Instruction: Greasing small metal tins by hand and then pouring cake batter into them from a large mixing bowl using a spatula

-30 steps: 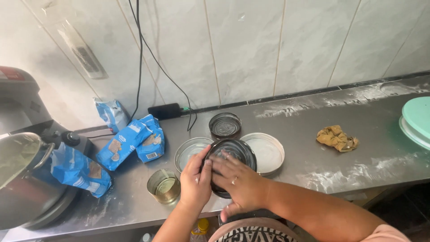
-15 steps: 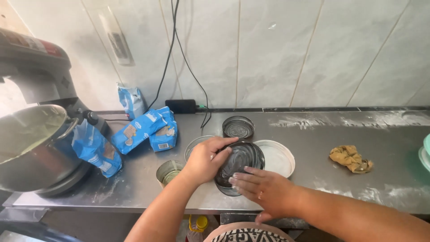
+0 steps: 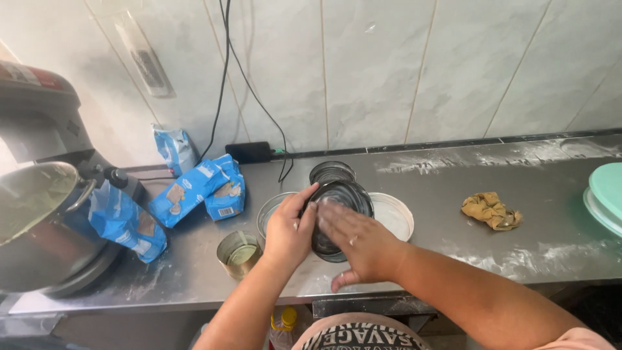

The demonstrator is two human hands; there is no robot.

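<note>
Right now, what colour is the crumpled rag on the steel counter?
Mustard yellow; the crumpled rag shows best in the head view.

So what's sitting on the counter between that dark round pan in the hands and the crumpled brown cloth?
In the head view, a white round plate lies beside the dark pan; then bare, flour-dusted counter up to the cloth.

Steel counter (image 3: 453, 214) along a tiled wall, dusted with flour, thickest at right and along the back edge. On it, left to right: mixer (image 3: 39, 194) with steel bowl at far left; blue bags (image 3: 194, 188), one against the mixer, two flat near centre, one upright at the wall; small tin (image 3: 238, 253) near the front edge; black power strip (image 3: 249, 152) at the back; a cluster of round pans (image 3: 340, 207) at centre, a white one (image 3: 396, 214) just beside; crumpled yellow rag (image 3: 491, 210); green plates (image 3: 606, 194) at the right edge.
</note>
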